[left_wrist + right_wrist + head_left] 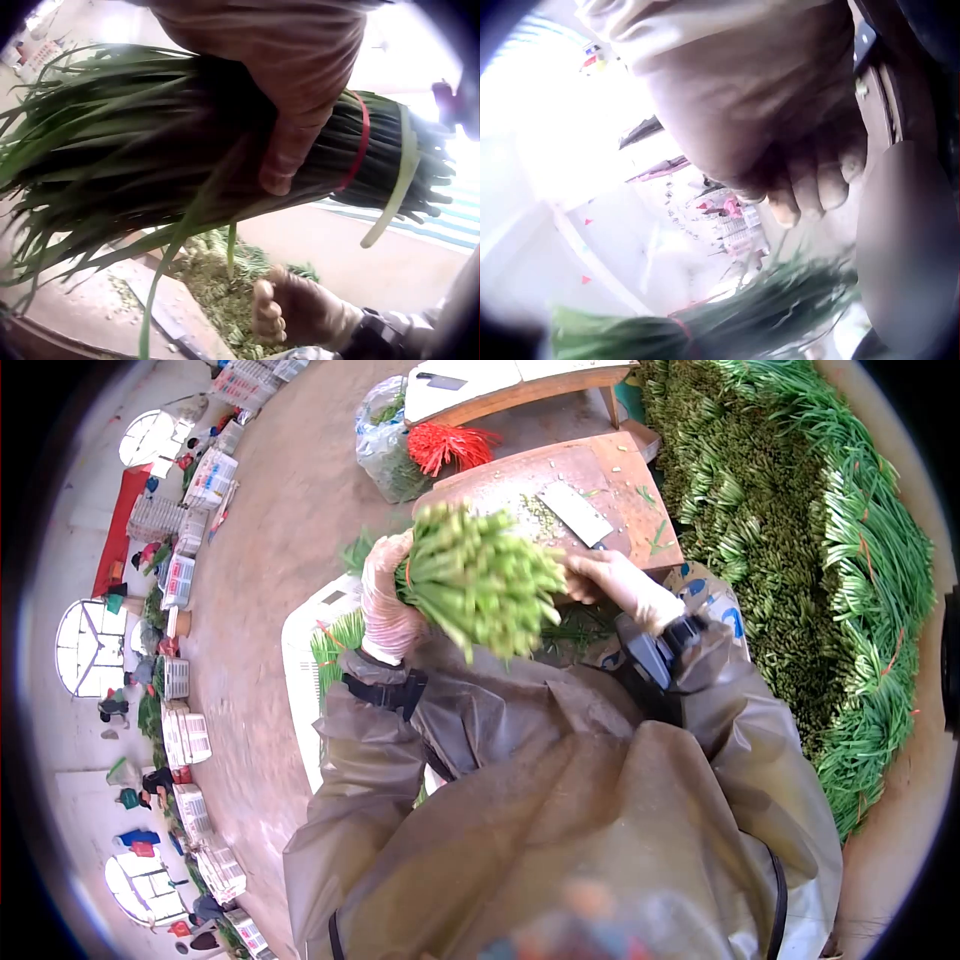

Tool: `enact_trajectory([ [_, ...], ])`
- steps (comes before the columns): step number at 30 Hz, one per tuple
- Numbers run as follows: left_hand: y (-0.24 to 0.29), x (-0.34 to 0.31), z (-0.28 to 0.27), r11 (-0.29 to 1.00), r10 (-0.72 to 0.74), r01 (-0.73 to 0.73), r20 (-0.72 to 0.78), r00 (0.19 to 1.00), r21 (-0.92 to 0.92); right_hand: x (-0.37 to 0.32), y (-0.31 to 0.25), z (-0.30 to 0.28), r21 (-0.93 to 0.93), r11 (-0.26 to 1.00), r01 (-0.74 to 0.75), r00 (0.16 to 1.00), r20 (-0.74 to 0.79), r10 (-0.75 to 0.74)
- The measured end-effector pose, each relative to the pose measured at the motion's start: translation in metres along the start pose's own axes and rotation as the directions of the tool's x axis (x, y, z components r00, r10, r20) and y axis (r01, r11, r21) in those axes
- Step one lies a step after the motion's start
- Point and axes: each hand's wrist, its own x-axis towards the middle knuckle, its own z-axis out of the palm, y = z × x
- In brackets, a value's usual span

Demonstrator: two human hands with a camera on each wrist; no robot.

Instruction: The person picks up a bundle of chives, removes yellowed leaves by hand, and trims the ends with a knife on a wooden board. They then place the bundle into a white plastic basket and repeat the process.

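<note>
My gloved left hand (387, 595) grips a thick bunch of green chives (485, 585), its pale cut ends facing right in the head view. In the left wrist view the thumb lies across the leaves beside a red band (358, 139) tied round the bunch. One loose pale stalk (397, 184) hangs over the bundle near its cut ends. Beside those ends is my gloved right hand (622, 582); its fingers (804, 195) are loosely bent, with nothing seen in them. A cleaver (575, 513) lies on the wooden board (625, 470) beyond the hands.
Long piles of chives (750, 510) stretch along the right. Red ties (450, 447) hang beside a plastic bag (385, 455). A white crate (305, 630) holding greens stands at my left. Another knife (440, 380) lies on the far table. Stacked crates (187, 737) and people line the left side.
</note>
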Motion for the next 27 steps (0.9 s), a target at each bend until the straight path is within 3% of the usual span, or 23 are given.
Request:
enact_trajectory([
  [2,0.036,0.007,-0.002,0.957,0.277,-0.28,0.045,0.96,0.08,-0.019,-0.031,0.027,0.321,0.947,-0.005,0.958,0.272,-0.087],
  [4,0.084,0.012,0.001,0.86,0.49,-0.49,0.036,0.871,0.143,-0.038,-0.055,0.052,0.609,0.784,-0.123,0.873,0.442,-0.206],
  [5,0.109,0.008,0.002,0.853,0.47,-0.475,0.077,0.879,0.216,-0.051,-0.068,0.064,0.679,0.71,-0.187,0.854,0.47,-0.225],
  [7,0.144,-0.005,-0.006,0.796,0.422,-0.468,0.202,0.884,0.384,-0.068,-0.085,0.079,0.705,0.68,-0.203,0.848,0.473,-0.238],
  [8,0.151,-0.012,-0.013,0.732,0.398,-0.484,0.276,0.875,0.48,-0.069,-0.085,0.082,0.653,0.75,-0.105,0.852,0.448,-0.271],
  [10,0.171,-0.022,-0.034,0.731,0.243,-0.328,0.22,0.945,0.598,-0.071,-0.086,0.088,0.515,0.852,0.096,0.856,0.394,-0.335],
  [12,0.18,-0.04,-0.052,0.967,-0.006,-0.009,0.056,0.998,0.255,-0.068,-0.093,0.089,0.356,0.902,0.245,0.832,0.4,-0.385],
  [13,0.184,-0.049,-0.061,0.99,-0.13,0.132,-0.028,0.991,0.043,-0.072,-0.103,0.092,0.3,0.907,0.296,0.821,0.405,-0.402],
  [14,0.182,-0.064,-0.053,0.926,-0.298,0.298,0.036,0.954,-0.23,-0.08,-0.113,0.096,-0.035,0.872,0.488,0.843,0.278,-0.461],
  [15,0.179,-0.079,-0.045,0.736,-0.461,0.444,0.1,0.881,-0.511,-0.09,-0.122,0.106,-0.381,0.729,0.569,0.818,0.174,-0.548],
  [16,0.177,-0.094,-0.037,0.484,-0.603,0.518,0.16,0.781,-0.705,-0.094,-0.126,0.119,-0.376,0.725,0.577,0.814,0.186,-0.551],
  [18,0.175,-0.114,0.004,0.429,-0.564,0.404,0.11,0.818,-0.808,-0.1,-0.136,0.141,-0.616,0.593,0.519,0.82,0.163,-0.549],
  [20,0.177,-0.117,0.031,0.272,-0.559,0.301,0.105,0.823,-0.914,-0.102,-0.142,0.155,-0.654,0.558,0.511,0.825,0.19,-0.532],
  [22,0.156,-0.117,0.033,-0.143,-0.627,0.159,0.214,0.75,-0.977,-0.106,-0.152,0.164,-0.594,0.644,0.483,0.875,0.296,-0.384],
  [23,0.144,-0.115,0.032,-0.304,-0.647,0.052,0.246,0.722,-0.951,-0.111,-0.161,0.158,-0.548,0.661,0.513,0.859,0.328,-0.394],
  [24,0.135,-0.113,0.028,-0.375,-0.665,-0.021,0.253,0.702,-0.927,-0.119,-0.169,0.15,-0.539,0.652,0.533,0.844,0.281,-0.458],
  [26,0.142,-0.107,0.01,-0.114,-0.622,0.086,0.139,0.77,-0.99,-0.137,-0.181,0.129,-0.51,0.619,0.598,0.783,0.204,-0.588],
  [27,0.146,-0.103,0.004,-0.115,-0.581,0.083,0.135,0.803,-0.99,-0.148,-0.178,0.114,-0.455,0.622,0.637,0.749,0.174,-0.639],
])
